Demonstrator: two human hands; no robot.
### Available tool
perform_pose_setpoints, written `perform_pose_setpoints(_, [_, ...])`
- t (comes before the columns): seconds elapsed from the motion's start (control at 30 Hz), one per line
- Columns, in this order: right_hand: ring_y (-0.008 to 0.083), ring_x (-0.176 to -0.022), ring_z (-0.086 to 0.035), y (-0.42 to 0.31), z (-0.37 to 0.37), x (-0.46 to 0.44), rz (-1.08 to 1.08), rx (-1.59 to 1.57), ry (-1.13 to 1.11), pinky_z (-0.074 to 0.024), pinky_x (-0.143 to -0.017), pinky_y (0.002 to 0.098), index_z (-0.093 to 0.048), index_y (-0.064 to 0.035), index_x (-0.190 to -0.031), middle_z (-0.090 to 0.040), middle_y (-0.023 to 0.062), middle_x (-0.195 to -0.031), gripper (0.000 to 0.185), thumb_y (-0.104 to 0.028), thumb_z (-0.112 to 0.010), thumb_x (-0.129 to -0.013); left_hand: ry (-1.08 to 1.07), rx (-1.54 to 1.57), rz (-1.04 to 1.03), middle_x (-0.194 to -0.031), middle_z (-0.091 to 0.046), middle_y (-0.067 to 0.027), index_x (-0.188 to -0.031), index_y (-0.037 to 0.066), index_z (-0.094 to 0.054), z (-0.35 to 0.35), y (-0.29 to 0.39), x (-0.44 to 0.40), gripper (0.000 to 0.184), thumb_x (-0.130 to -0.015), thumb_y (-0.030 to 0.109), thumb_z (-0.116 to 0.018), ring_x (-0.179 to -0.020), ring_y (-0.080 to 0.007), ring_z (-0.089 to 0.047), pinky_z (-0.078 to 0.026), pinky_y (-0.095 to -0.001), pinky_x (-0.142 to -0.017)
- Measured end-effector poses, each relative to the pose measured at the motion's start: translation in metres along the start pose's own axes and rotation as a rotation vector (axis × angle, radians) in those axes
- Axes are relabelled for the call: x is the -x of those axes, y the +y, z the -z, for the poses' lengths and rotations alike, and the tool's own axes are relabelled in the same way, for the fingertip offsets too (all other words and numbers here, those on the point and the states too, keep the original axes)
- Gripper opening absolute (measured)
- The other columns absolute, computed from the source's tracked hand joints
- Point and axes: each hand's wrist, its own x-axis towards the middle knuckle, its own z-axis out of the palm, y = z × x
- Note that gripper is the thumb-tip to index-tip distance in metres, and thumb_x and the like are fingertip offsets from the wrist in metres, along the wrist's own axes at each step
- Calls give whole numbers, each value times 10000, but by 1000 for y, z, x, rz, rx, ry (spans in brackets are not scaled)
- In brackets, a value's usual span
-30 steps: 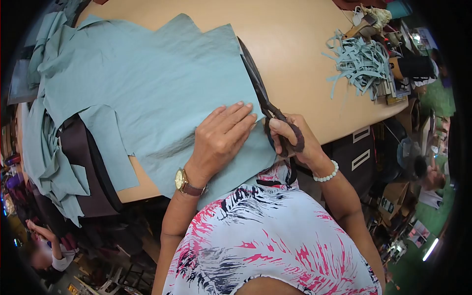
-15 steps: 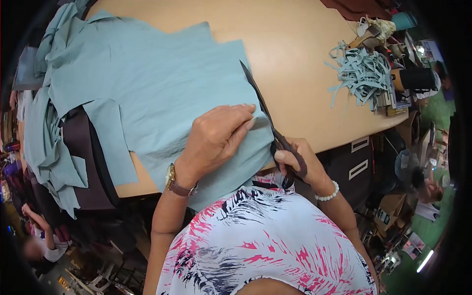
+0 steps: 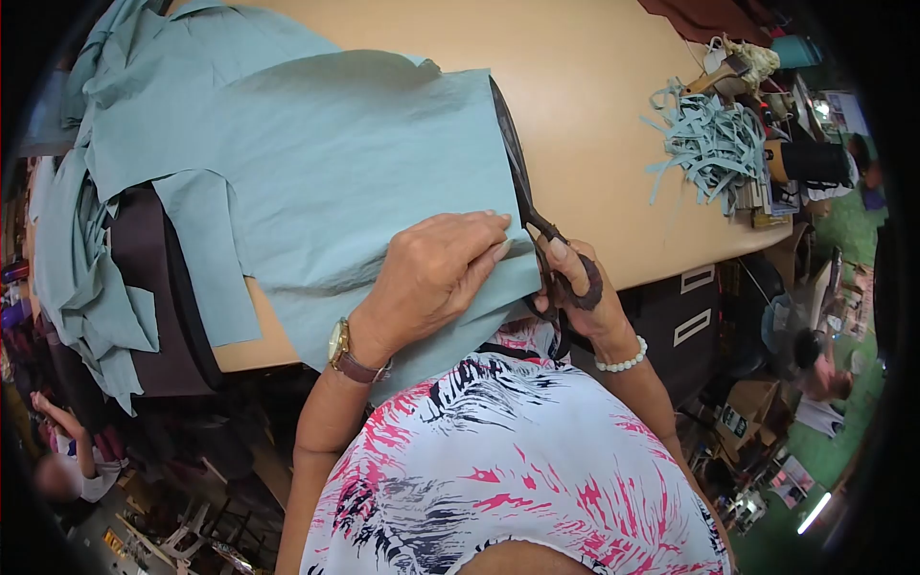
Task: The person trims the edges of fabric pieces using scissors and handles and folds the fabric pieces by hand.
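A large piece of pale blue-green fabric [image 3: 364, 163] lies over the table and hangs over its near edge. My left hand [image 3: 436, 278] pinches a fold of it close to the right edge. In my right hand [image 3: 585, 292] is a pair of dark scissors [image 3: 522, 172], fingers through the handles. Their blades point away from me along the fabric's right edge, one blade partly hidden under the cloth. The handles are apart, just right of my left fingertips.
A heap of thin fabric strips [image 3: 709, 139] lies on the table [image 3: 604, 125] at right, beside a brush [image 3: 719, 75] and a black cylindrical object [image 3: 815, 161]. More bunched fabric [image 3: 81, 268] hangs at left over a dark panel [image 3: 158, 287]. Another person [image 3: 77, 455] is at lower left.
The scissors have turned more upright, and their blades now sit at the fabric's edge. The far part of the fabric has shifted and bulges up. My left hand keeps its pinch, slightly farther right.
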Motion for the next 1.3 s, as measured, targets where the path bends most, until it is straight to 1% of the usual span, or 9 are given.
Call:
perform_pose_setpoints(0.13, [98,-510,-486,-4,-4,2,3,-29,-10,-388,-486,209,-542,-18,-758,-517,32,-684,397,-402,-537,-857,0,-6,3,-931,-642,-138,-936,2,-600,2,0,0,167,-769,-2,-584,-874,-284,-626,-494,-347,-746])
perform_pose_setpoints(0.67, [72,-455,-471,5,-3,1,-5,3,53,-369,-440,184,-538,-18,-738,-495,15,-591,381,-385,-593,-826,-20,17,41,-930,-645,-126,-914,-3,-590,0,-2,-1,142,-773,13,-591,-899,-280,-624,-491,-351,-775])
perform_pose_setpoints(0.77, [69,-460,-472,3,-3,3,37,15,20,-368,-441,185,-536,-14,-747,-504,16,-593,345,-347,-603,-810,-157,48,118,-1040,-617,-136,-894,7,-588,21,-4,-13,150,-755,49,-626,-1023,-301,-570,-445,-377,-872])
perform_pose_setpoints(0.9, [62,-481,-482,-2,2,5,52,7,-57,-381,-458,182,-538,-8,-766,-519,11,-614,276,-246,-673,-730,19,-192,-114,-1265,-488,-137,-871,34,-599,74,-43,-77,210,-720,143,-695,-1246,-310,-374,-306,-409,-1014])
perform_pose_setpoints(1.0, [50,-511,-491,-18,-1,5,62,13,-109,-388,-472,174,-537,-10,-770,-519,-7,-631,321,-199,-766,-647,-131,-57,-67,-1119,-590,-96,-819,35,-615,112,-58,-126,194,-711,167,-706,-1109,-246,-509,-383,-348,-936])
perform_pose_setpoints(1.1, [49,-555,-478,-26,-2,1,142,20,-152,-365,-504,180,-536,-25,-760,-502,-16,-645,453,-301,-842,-574,-417,225,189,-909,-638,-38,-761,35,-624,138,-48,-149,167,-697,161,-713,-888,-153,-570,-414,-272,-829])
perform_pose_setpoints(1.13, [49,-561,-473,-27,-1,0,136,1,-164,-360,-510,181,-535,-26,-760,-498,-18,-643,458,-304,-845,-568,-370,303,161,-734,-615,3,-761,25,-655,137,-43,-149,143,-686,132,-714,-715,-87,-523,-400,-229,-725])
perform_pose_setpoints(1.23, [49,-571,-458,-27,1,-2,105,-43,-191,-348,-522,181,-534,-30,-758,-487,-23,-636,469,-311,-852,-557,-463,350,156,-730,-622,-9,-803,29,-683,142,-35,-151,143,-693,118,-704,-709,-91,-521,-396,-229,-703])
perform_pose_setpoints(1.3, [47,-570,-450,-27,1,-3,83,-48,-201,-346,-525,179,-533,-32,-753,-482,-26,-634,469,-313,-853,-556,-428,328,155,-728,-629,-14,-831,24,-691,141,-34,-149,155,-700,106,-698,-691,-88,-512,-388,-220,-678])
